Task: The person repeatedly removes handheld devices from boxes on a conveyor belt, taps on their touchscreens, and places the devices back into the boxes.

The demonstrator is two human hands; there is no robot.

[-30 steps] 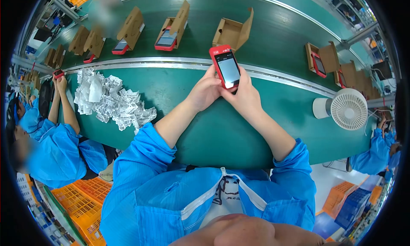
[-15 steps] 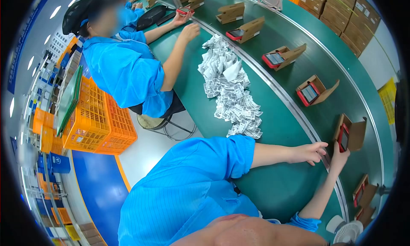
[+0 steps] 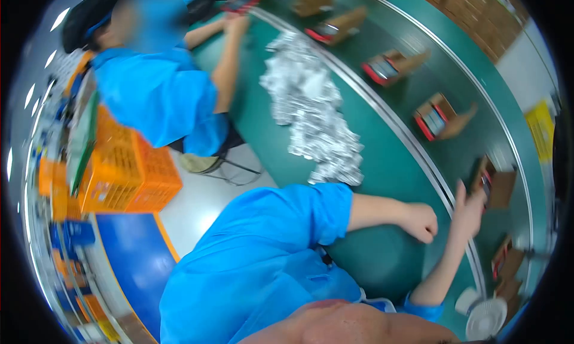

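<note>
My left hand (image 3: 420,222) is closed in a fist over the green table, near the metal rail, with nothing showing in it. Across the rail, my right hand (image 3: 468,212) reaches to an opened cardboard box (image 3: 501,190) on the belt. Its thumb stands apart, and its fingertips touch or lie just beside the red-edged device (image 3: 487,182) in that box; blur hides which. A long heap of small white packets (image 3: 311,105) lies on the table beyond my left forearm.
More opened boxes with red-edged devices stand along the green belt (image 3: 439,120). A co-worker (image 3: 155,99) in blue holds a red device (image 3: 241,3) at the far left. Orange crates (image 3: 128,170) stand behind. A white fan (image 3: 485,319) is at lower right.
My left hand has drawn back from the rail and closed from spread fingers to a fist. My right thumb has lifted away from the device. The whole view has shifted and blurred.
</note>
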